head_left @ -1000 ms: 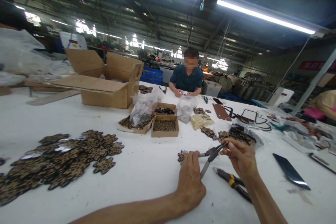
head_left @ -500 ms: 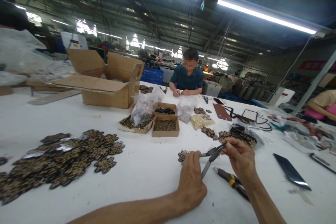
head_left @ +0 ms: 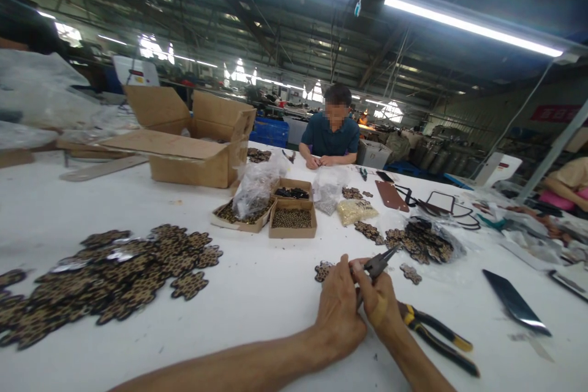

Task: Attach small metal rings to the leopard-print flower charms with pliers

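My left hand (head_left: 339, 309) is closed round the handles of grey metal pliers (head_left: 380, 263), whose pointed jaws aim up and right. My right hand (head_left: 382, 301) sits against it, fingers closed near the pliers' handles and my left fingertips; what they pinch is hidden. A flower-shaped leopard-print patch (head_left: 323, 271) lies just behind my left hand. Another small leopard-print patch (head_left: 410, 274) rests on the white table (head_left: 257, 306), beyond the jaws. Pliers with black and yellow handles (head_left: 434, 331) lie beside my right wrist.
At left spreads a pile of leopard-print patches (head_left: 133, 269). Small boxes of brass-coloured pieces (head_left: 291, 218) stand mid-table, near a large cardboard box (head_left: 193, 156). A bagged heap of patches (head_left: 420, 240) and a dark glossy plate (head_left: 514, 300) lie right. A co-worker (head_left: 331, 135) sits opposite.
My right hand has moved left from the pliers' tips to my left hand. The jaws now show uncovered, and more of the yellow-handled pliers and a small patch are visible.
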Demonstrator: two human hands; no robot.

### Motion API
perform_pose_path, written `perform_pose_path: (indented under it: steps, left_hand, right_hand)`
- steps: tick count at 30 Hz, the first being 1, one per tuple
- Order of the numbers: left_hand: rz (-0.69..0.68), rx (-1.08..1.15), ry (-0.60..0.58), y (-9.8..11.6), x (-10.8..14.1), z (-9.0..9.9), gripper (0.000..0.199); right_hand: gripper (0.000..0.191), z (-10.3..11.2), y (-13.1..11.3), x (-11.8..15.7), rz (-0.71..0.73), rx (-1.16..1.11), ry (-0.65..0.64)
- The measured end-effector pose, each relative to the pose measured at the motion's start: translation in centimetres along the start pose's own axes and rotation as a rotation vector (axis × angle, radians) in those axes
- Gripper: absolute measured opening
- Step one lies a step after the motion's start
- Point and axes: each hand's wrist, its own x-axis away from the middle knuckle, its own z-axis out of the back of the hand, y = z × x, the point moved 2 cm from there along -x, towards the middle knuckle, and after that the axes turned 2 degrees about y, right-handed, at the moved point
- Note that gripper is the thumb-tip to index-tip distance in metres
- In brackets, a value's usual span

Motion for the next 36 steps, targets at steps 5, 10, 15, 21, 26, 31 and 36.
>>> perform_pose_path:
  steps: [5,10,15,21,26,31,36]
  left_hand:
    - [0.079,-0.225,-0.035,1.7,0.0,0.2,0.102]
    - [0.136,-0.409,-0.073,1.8,-0.5,0.2,0.073]
    - [0.15,-0.423,-0.08,1.7,-1.1,-0.1,0.049]
    - [0.091,-0.46,-0.113,1.9,-1.1,-0.8,0.06]
    - [0.097,-0.486,-0.132,1.9,-1.2,-1.0,0.062]
    - [0.112,-0.491,-0.167,2.3,-1.3,-0.6,0.064]
    - [0.112,-0.494,-0.161,2.0,-1.2,-0.9,0.065]
  right_hand:
    - [0.052,-0.2,0.5,0.3,0.011,-0.033,0.142]
    - [0.052,0.0,1.5,0.0,-0.026,-0.047,0.271]
    - [0.041,-0.8,2.2,-0.6,-0.128,-0.311,0.303]
    - [0.037,-1.0,3.1,-0.8,-0.229,-0.444,0.375]
    - [0.04,-0.9,3.4,-1.0,-0.234,-0.441,0.409]
    - [0.04,-0.8,3.5,-1.1,-0.228,-0.421,0.425]
    - [0.041,-0.8,3.5,-1.0,-0.24,-0.409,0.434]
